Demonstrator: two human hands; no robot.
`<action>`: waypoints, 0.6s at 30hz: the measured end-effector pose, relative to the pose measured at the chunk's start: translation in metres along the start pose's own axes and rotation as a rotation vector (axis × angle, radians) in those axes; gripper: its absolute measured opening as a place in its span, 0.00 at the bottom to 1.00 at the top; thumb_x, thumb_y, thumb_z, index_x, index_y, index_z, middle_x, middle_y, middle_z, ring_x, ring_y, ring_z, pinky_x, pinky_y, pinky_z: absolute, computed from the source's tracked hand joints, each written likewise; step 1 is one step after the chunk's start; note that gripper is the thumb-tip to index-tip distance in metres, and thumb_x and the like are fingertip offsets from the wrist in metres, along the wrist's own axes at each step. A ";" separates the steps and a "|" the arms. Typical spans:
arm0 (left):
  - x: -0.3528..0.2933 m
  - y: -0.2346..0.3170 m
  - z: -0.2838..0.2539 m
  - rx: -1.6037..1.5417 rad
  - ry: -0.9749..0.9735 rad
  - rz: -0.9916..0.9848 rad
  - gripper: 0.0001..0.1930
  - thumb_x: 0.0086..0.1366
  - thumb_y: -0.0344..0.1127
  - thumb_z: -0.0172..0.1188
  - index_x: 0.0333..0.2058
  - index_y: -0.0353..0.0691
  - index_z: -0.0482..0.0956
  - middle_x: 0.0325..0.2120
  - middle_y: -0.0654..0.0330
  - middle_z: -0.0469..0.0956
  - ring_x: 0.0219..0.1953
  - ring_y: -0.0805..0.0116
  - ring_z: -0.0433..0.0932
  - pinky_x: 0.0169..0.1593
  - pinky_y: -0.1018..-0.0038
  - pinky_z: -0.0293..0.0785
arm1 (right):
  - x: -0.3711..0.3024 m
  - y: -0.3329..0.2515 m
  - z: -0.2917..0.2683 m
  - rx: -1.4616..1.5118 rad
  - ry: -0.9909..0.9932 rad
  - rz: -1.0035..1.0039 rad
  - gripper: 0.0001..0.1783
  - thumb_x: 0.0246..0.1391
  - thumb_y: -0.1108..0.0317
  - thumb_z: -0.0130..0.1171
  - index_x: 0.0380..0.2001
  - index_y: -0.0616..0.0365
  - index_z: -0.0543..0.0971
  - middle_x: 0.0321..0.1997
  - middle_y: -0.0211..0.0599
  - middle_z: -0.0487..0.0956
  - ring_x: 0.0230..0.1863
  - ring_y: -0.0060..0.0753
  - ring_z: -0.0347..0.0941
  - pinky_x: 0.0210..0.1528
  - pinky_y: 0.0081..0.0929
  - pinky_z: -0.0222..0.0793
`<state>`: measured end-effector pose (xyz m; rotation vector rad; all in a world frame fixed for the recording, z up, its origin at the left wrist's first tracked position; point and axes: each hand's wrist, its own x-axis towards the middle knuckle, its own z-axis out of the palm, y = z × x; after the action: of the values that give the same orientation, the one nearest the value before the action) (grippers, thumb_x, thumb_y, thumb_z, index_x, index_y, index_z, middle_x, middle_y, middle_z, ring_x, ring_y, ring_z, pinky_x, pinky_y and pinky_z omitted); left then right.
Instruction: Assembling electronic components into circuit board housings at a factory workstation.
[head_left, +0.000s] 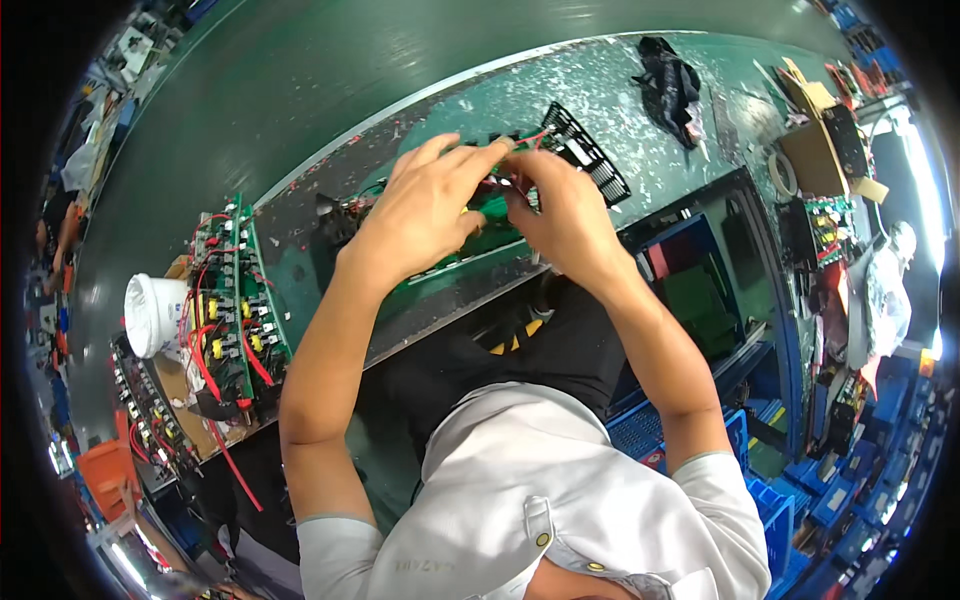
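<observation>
A green circuit board [492, 238] with parts and wires on it lies on the bench in front of me, partly hidden under both hands. My left hand [430, 205] rests over its left part, fingers stretched out and thumb apart. On the right, my right hand [565, 208] bends its fingers inward in a pinch over the board; what lies between the fingertips is hidden. Thin red wires [537, 137] run from near the fingertips toward a black slotted panel [597, 165], which stands tilted just beyond my right hand.
Several wired circuit boards [238, 300] stand at the left, beside a white bucket [150, 315]. A crumpled black bag [670, 90] lies on the far right of the bench [590, 75]. A dark frame [765, 250], a cardboard box [815, 160] and blue crates [770, 510] are at the right.
</observation>
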<state>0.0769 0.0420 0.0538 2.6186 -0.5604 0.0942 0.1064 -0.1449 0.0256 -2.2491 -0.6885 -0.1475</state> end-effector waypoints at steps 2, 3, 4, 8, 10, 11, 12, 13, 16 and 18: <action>0.002 -0.002 0.009 0.056 0.025 0.014 0.31 0.52 0.27 0.67 0.57 0.42 0.72 0.51 0.56 0.76 0.60 0.52 0.68 0.61 0.58 0.64 | 0.008 -0.007 -0.022 0.355 -0.139 0.126 0.16 0.51 0.73 0.66 0.44 0.64 0.80 0.34 0.35 0.81 0.31 0.24 0.75 0.37 0.27 0.71; 0.005 -0.004 0.014 0.116 0.049 0.024 0.29 0.51 0.27 0.67 0.54 0.43 0.74 0.48 0.57 0.78 0.57 0.54 0.70 0.59 0.58 0.66 | 0.010 -0.001 -0.027 0.418 -0.138 0.170 0.15 0.52 0.73 0.66 0.44 0.65 0.80 0.32 0.33 0.81 0.30 0.17 0.70 0.35 0.22 0.70; 0.008 -0.006 0.018 0.117 0.140 0.082 0.19 0.52 0.27 0.66 0.45 0.42 0.80 0.42 0.60 0.79 0.51 0.58 0.72 0.55 0.59 0.67 | 0.008 0.000 -0.037 0.356 -0.178 0.194 0.14 0.53 0.74 0.65 0.44 0.65 0.81 0.31 0.33 0.81 0.30 0.18 0.70 0.35 0.22 0.69; 0.010 -0.004 0.014 0.080 0.264 0.149 0.08 0.54 0.27 0.64 0.34 0.40 0.84 0.39 0.60 0.79 0.48 0.59 0.74 0.53 0.61 0.69 | -0.008 0.012 -0.049 0.316 -0.365 0.276 0.12 0.55 0.72 0.65 0.41 0.65 0.81 0.28 0.33 0.80 0.30 0.18 0.71 0.35 0.21 0.69; 0.008 0.003 0.007 0.085 0.253 0.141 0.09 0.53 0.27 0.64 0.36 0.40 0.84 0.40 0.60 0.79 0.48 0.59 0.74 0.52 0.62 0.69 | -0.018 0.019 -0.041 0.474 -0.417 0.309 0.11 0.55 0.68 0.66 0.38 0.64 0.82 0.27 0.35 0.80 0.30 0.19 0.72 0.35 0.22 0.69; 0.004 0.007 0.004 0.093 0.248 0.127 0.11 0.53 0.27 0.65 0.37 0.40 0.84 0.41 0.60 0.78 0.49 0.58 0.74 0.51 0.63 0.70 | -0.022 0.020 -0.042 0.477 -0.413 0.313 0.11 0.55 0.68 0.66 0.38 0.64 0.82 0.27 0.35 0.80 0.30 0.19 0.72 0.35 0.22 0.69; -0.001 0.017 0.000 0.149 0.297 0.121 0.13 0.53 0.27 0.66 0.39 0.40 0.84 0.39 0.59 0.77 0.47 0.57 0.73 0.48 0.65 0.70 | -0.023 0.021 -0.042 0.318 -0.383 0.190 0.12 0.55 0.66 0.66 0.38 0.63 0.82 0.26 0.39 0.80 0.28 0.24 0.73 0.34 0.27 0.70; -0.006 0.026 0.000 0.147 0.293 0.128 0.13 0.53 0.27 0.66 0.39 0.40 0.84 0.39 0.59 0.77 0.47 0.57 0.73 0.48 0.65 0.70 | -0.026 0.024 -0.043 0.153 -0.344 0.076 0.13 0.55 0.64 0.66 0.37 0.63 0.82 0.26 0.43 0.79 0.27 0.30 0.75 0.34 0.31 0.70; -0.033 0.045 0.001 0.050 0.451 0.023 0.15 0.52 0.26 0.69 0.40 0.41 0.85 0.32 0.59 0.72 0.35 0.62 0.74 0.35 0.69 0.71 | -0.038 0.029 -0.046 0.457 -0.620 0.101 0.13 0.53 0.64 0.67 0.36 0.63 0.82 0.26 0.40 0.79 0.29 0.27 0.75 0.34 0.32 0.71; -0.057 0.050 0.014 -0.203 0.580 -0.086 0.13 0.56 0.25 0.68 0.42 0.37 0.84 0.31 0.57 0.73 0.26 0.69 0.73 0.29 0.76 0.69 | -0.038 0.028 -0.049 0.645 -0.737 0.276 0.11 0.54 0.65 0.68 0.32 0.63 0.82 0.22 0.27 0.76 0.22 0.15 0.68 0.23 0.20 0.65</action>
<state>0.0042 0.0165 0.0533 2.2597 -0.2354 0.7029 0.0937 -0.2114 0.0305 -1.6982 -0.6529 0.9467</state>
